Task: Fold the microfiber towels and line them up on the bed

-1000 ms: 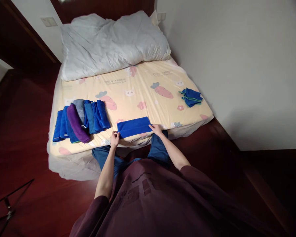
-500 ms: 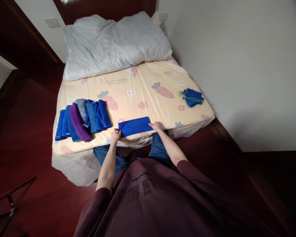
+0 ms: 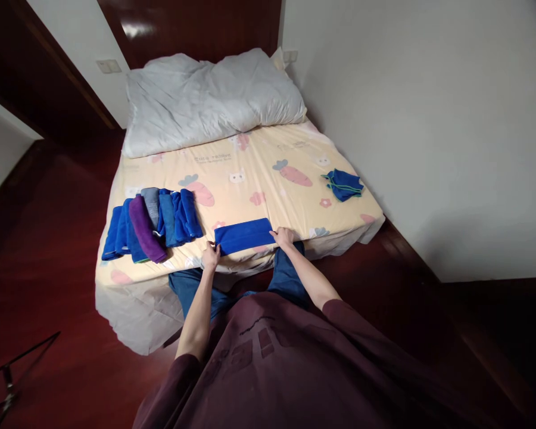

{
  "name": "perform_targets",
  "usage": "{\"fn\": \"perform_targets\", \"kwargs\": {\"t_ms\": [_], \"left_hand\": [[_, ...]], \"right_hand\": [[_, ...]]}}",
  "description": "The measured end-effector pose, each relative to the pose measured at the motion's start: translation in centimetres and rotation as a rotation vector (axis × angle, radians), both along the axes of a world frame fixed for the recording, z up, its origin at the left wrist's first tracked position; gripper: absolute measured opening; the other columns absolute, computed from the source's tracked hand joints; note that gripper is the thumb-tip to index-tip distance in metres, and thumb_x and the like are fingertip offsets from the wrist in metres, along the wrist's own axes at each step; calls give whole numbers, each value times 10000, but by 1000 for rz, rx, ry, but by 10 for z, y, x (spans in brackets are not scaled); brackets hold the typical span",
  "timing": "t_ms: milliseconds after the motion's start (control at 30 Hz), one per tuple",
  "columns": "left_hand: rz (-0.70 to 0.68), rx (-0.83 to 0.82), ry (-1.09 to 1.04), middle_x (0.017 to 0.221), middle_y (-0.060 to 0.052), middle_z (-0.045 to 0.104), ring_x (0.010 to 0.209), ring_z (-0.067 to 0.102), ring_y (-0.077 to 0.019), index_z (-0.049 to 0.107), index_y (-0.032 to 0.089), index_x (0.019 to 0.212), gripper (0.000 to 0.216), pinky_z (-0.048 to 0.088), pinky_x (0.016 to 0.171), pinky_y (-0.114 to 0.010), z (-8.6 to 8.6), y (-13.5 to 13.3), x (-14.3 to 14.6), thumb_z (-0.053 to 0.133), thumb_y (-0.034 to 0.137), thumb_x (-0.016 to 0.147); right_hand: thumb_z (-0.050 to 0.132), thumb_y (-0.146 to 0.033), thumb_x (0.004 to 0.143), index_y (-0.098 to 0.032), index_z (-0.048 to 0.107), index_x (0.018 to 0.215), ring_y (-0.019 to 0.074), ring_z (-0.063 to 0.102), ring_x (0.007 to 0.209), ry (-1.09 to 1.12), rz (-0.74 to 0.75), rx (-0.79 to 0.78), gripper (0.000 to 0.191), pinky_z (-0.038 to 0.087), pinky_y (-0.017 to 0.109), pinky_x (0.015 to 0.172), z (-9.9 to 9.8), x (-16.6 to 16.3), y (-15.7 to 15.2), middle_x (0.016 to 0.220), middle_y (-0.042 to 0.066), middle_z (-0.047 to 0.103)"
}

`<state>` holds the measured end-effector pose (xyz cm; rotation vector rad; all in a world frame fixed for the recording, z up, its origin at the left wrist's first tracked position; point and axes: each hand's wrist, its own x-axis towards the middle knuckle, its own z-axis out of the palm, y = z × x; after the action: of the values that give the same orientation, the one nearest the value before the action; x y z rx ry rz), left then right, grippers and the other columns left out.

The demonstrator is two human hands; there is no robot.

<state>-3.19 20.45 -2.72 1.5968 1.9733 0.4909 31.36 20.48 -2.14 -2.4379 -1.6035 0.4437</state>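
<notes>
A blue towel (image 3: pixel 243 236), folded into a flat long strip, lies at the near edge of the bed (image 3: pixel 250 155). My left hand (image 3: pixel 211 256) pinches its left end near the lower corner. At the opposite end, my right hand (image 3: pixel 283 236) has thumb and fingers closed on the right edge. To the left of my left hand, several folded towels lie side by side, among them a purple towel (image 3: pixel 145 231), a grey towel (image 3: pixel 151 205) and blue ones (image 3: pixel 190 214). Far to the right rests a crumpled blue cloth with green edging (image 3: pixel 343 185).
A pale grey quilt or pillow (image 3: pixel 214 98) is heaped at the head of the bed, against a dark wooden headboard (image 3: pixel 196 30). A white wall (image 3: pixel 420 131) runs along the right. Thin dark stand legs (image 3: pixel 9 381) show on the red floor at lower left.
The view has tilted up a little, so everything sits slightly lower. Both hands keep their hold on the ends of the blue towel, which stays flat in place.
</notes>
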Motion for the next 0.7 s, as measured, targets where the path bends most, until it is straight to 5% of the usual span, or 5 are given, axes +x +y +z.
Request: {"fn": "perform_targets", "kwargs": {"t_ms": [167, 300, 500, 700], "left_hand": [[-151, 265, 124, 1342, -207, 617, 1307, 576, -338, 579, 182, 1270, 332, 488, 1060, -483, 2, -23, -10, 504, 303, 969], [-437, 383, 54, 1544, -154, 499, 1469, 429, -285, 540, 185, 1416, 455, 362, 1222, -457, 5, -30, -6, 473, 266, 973], [-566, 265, 130, 1621, -164, 399, 1537, 321, -303, 417, 124, 1551, 742, 234, 1283, -511, -6, -25, 13, 541, 160, 820], [-508, 318, 145, 1601, -196, 420, 1538, 319, -295, 400, 63, 1555, 699, 148, 1297, -529, -18, -26, 15, 372, 94, 857]], "right_hand": [[538, -234, 977, -179, 698, 1233, 299, 619, 1210, -26, 352, 329, 306, 438, 446, 1068, 6, 2, -24, 1258, 163, 712], [474, -251, 1003, -184, 666, 1344, 269, 541, 1367, 65, 628, 333, 397, 368, 455, 1184, 2, -7, -35, 1447, 118, 622], [564, -191, 903, -172, 606, 1440, 267, 502, 1436, 40, 652, 252, 539, 328, 479, 1236, -7, -19, -32, 1506, 122, 563], [532, -111, 879, -164, 555, 1485, 251, 469, 1464, 10, 700, 239, 609, 338, 478, 1230, -9, -5, -32, 1542, 116, 514]]}}
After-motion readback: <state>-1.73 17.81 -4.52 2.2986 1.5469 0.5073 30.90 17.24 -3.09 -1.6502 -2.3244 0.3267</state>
